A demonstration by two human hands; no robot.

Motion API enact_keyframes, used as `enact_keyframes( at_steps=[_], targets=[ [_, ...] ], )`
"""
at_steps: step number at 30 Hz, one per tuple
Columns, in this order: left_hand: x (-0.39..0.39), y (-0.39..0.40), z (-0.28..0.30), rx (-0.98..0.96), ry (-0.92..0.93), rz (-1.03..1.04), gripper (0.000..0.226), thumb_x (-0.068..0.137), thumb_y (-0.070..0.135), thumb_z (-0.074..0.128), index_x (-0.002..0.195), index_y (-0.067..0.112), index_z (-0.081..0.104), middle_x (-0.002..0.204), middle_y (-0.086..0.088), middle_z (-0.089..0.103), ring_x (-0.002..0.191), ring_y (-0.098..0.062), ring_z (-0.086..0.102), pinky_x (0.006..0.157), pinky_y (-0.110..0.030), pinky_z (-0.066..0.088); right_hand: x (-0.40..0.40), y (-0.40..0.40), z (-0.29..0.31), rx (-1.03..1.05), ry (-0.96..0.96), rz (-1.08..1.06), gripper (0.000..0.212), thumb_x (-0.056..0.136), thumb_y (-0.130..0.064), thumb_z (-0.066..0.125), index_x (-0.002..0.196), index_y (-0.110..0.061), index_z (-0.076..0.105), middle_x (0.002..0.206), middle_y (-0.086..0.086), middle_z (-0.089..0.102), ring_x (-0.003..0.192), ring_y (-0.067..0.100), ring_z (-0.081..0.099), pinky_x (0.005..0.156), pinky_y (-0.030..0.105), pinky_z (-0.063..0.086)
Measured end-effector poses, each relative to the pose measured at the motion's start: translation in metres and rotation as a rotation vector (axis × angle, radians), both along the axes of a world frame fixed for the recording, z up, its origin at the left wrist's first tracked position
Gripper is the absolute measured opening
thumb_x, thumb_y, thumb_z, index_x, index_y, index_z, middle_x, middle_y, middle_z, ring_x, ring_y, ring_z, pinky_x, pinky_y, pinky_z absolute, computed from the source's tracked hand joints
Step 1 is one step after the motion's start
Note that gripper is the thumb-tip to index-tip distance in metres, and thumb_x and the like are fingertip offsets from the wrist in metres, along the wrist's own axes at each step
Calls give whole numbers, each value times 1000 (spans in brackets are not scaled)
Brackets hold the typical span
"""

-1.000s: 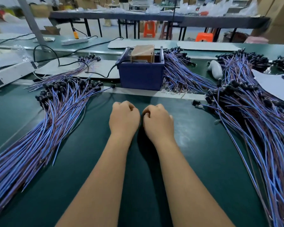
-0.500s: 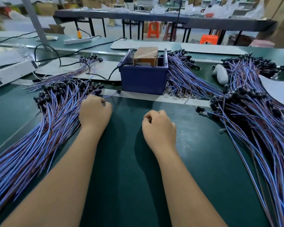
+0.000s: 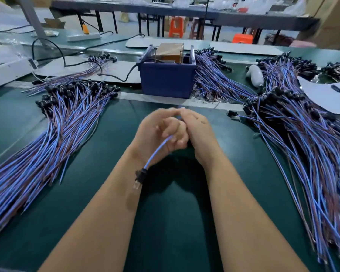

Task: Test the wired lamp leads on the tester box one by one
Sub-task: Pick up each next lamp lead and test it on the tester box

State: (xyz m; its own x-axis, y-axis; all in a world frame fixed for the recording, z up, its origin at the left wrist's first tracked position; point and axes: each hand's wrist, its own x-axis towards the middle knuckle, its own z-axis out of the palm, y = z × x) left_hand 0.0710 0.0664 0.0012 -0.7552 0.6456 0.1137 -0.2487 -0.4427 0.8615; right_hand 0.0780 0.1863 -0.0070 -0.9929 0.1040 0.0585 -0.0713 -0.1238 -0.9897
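One head cam, wide-angle, looking fwd and down over the green bench. Forearms close at bottom, blue box mid-distance straight ahead, far tables along top edge. No 2nd view.

Both forearms converge toward 12 o'clock; left hand and right hand meet fingertip to fingertip, fingers curled, pinching one lead between them.

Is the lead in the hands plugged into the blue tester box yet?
No. Both hands hold the lead above the mat, well short of the box, lamp end hanging free.
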Motion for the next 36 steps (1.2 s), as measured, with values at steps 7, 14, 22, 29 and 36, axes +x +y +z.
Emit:
enact_keyframes(
  at_steps=[7,14,22,29,36],
  targets=[
    [-3,7,-6,-198,113,114,48,89,25,42,42,16,48,60,-10,55,81,-20,60,86,-28,47,-1,5,0,24,32,-172,35,105,-11,33,137,-22,41,60,-8,56,43,4,44,46,17,40],
    [-25,6,-14,-325,34,628,41,99,15,48,65,18,70,67,2,66,75,-13,65,78,-28,56,-11,10,-7,133,107,-341,40,106,-19,30,142,-38,32,69,-7,40,54,5,34,53,19,33],
    [-25,16,-13,-364,76,567,23,99,14,53,96,10,75,103,-24,71,86,-25,66,82,-38,55,-15,-19,-5,171,93,-273,13,104,-17,40,99,-25,48,88,-2,59,82,14,55,84,39,49],
    [-29,19,-16,-415,86,642,17,97,12,57,98,11,74,96,-15,75,85,-20,69,85,-40,57,-22,-15,-8,161,76,-265,21,99,-8,47,86,-22,56,83,3,65,78,18,61,75,35,53],
    [-32,16,-19,-348,52,689,21,99,7,53,108,13,71,97,-12,75,89,-20,73,72,-29,58,-18,-13,-10,153,92,-179,25,95,1,52,108,-10,71,93,11,74,84,18,71,74,30,59]
  ],
)
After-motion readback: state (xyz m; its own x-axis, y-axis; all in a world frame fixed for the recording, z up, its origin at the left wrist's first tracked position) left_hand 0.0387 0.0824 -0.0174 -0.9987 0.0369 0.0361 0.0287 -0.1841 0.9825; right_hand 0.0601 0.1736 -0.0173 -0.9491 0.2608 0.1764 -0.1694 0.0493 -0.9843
